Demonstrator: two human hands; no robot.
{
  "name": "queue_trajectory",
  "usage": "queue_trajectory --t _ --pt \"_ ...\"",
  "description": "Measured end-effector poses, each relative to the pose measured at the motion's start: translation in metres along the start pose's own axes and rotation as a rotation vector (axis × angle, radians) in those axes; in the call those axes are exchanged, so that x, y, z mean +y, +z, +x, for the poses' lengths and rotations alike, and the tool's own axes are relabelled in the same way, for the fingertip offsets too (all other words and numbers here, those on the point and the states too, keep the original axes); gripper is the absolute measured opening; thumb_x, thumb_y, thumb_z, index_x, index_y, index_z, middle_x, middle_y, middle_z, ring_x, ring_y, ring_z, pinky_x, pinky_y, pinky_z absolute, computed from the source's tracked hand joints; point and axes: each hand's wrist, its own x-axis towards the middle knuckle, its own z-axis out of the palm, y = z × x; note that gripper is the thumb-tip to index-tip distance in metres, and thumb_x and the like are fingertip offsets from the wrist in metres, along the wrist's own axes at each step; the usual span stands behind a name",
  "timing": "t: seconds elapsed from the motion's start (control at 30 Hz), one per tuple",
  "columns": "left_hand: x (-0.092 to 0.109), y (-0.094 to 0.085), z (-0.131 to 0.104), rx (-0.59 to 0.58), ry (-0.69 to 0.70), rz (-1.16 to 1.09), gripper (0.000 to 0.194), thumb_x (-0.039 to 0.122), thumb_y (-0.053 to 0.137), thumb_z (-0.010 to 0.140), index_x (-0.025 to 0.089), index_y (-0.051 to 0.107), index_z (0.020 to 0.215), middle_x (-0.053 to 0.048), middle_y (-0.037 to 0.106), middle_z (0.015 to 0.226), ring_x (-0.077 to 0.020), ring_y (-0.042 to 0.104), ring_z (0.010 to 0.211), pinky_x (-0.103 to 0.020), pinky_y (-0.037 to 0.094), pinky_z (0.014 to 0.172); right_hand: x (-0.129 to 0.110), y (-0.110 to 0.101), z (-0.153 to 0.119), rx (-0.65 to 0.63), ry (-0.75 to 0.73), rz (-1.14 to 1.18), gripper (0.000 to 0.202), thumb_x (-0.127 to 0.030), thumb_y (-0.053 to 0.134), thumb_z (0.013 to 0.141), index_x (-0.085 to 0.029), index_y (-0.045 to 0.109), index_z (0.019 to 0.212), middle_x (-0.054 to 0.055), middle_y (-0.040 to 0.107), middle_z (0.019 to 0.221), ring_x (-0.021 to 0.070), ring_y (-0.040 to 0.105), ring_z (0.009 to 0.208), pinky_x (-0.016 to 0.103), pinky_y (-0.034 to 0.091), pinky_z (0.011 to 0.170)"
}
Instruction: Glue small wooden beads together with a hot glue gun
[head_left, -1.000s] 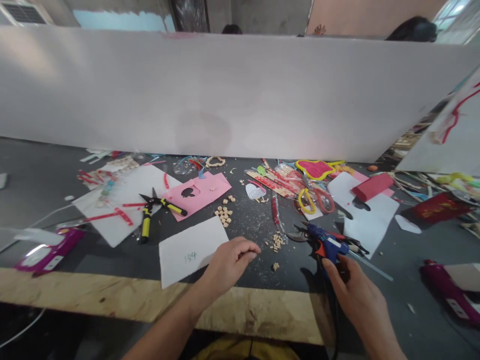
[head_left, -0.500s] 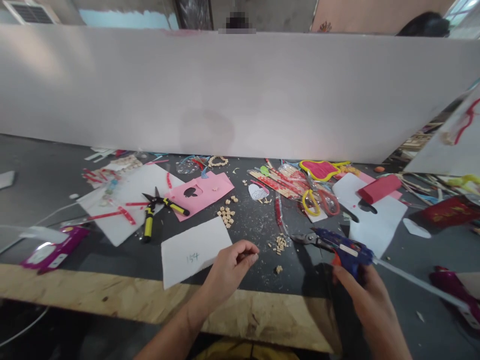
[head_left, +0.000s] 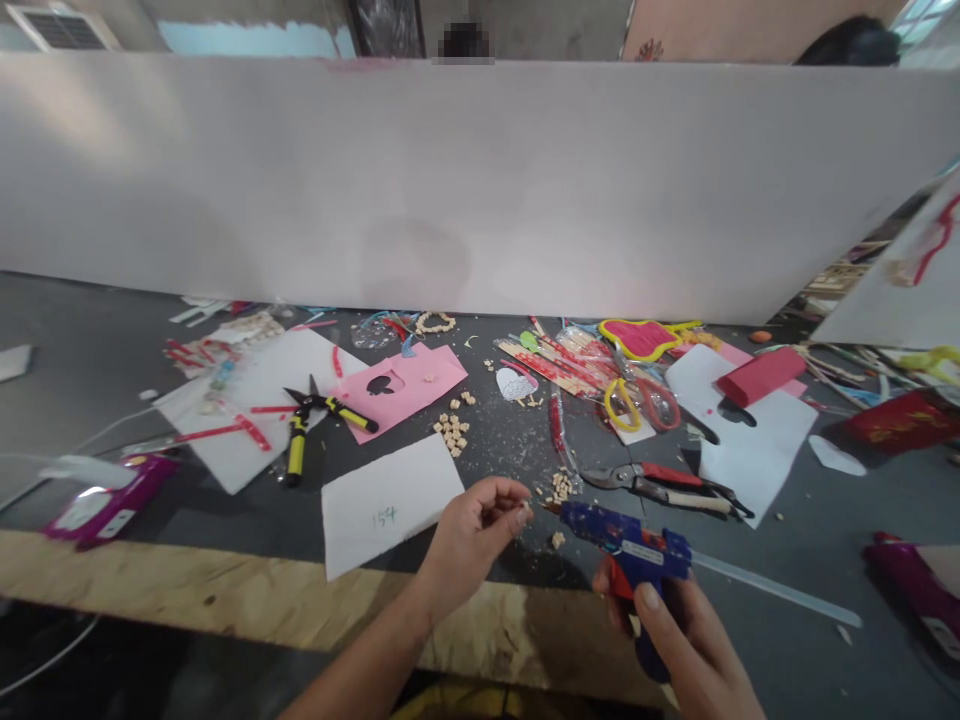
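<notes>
My right hand (head_left: 675, 620) grips a blue hot glue gun (head_left: 630, 540) with an orange trigger and a clear glue stick out of its back. The nozzle points left, close to the fingertips of my left hand (head_left: 480, 530). Those fingers are pinched on a small pale piece (head_left: 527, 506), too small to make out well. Behind the nozzle lies a little heap of short wooden pieces (head_left: 561, 487), and a single wooden bit (head_left: 557, 539) sits below it. White card (head_left: 390, 500) marked "154" lies left of my left hand.
Pruning shears (head_left: 667, 483) lie behind the glue gun. Yellow-handled pliers (head_left: 298, 440) rest at left by pink paper (head_left: 420, 385). Scissors (head_left: 622, 400), wooden sticks and red paper are scattered farther back. Purple glue guns (head_left: 112, 500) lie at both sides. A white board (head_left: 480, 190) stands behind.
The glue gun in my right hand has moved left and down, its nozzle now by my left fingertips. This uncovers the shears' handles. My left hand has shifted slightly right.
</notes>
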Motion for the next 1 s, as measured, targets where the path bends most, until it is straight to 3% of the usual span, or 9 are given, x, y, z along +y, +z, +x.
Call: queue_trajectory --t 0.3,0.7,1.0 --pt "0.002 0.001 -0.002 -0.001 -0.013 -0.022 0.019 0.03 0.06 0.076 0.016 0.063 0.087 0.0 0.061 0.071 -0.0103 0.048 0.06 -0.02 0.036 0.055 -0.015 0.013 -0.003 0.072 0.018 -0.013 0.03 -0.047 0.047 0.084 -0.021 0.061 0.084 0.002 0.057 0.068 0.0148 0.05 0.061 0.026 0.04 0.058" --pt "0.004 0.003 -0.003 0.008 -0.001 -0.011 0.018 0.028 0.06 0.077 0.015 0.064 0.087 0.0 0.06 0.069 -0.0103 0.048 0.06 -0.02 0.037 0.055 -0.005 0.009 -0.005 0.072 0.041 -0.06 0.035 -0.052 0.048 0.082 -0.02 0.061 0.085 0.003 0.061 0.072 0.0142 0.052 0.06 0.024 0.042 0.054" --pt "0.006 0.004 -0.002 0.005 -0.005 0.017 0.018 0.03 0.059 0.076 0.016 0.065 0.086 0.0 0.061 0.067 -0.011 0.048 0.058 -0.02 0.037 0.054 -0.012 0.011 -0.006 0.095 0.052 -0.044 0.036 -0.053 0.047 0.082 -0.02 0.06 0.081 0.002 0.057 0.066 0.0138 0.048 0.058 0.023 0.04 0.051"
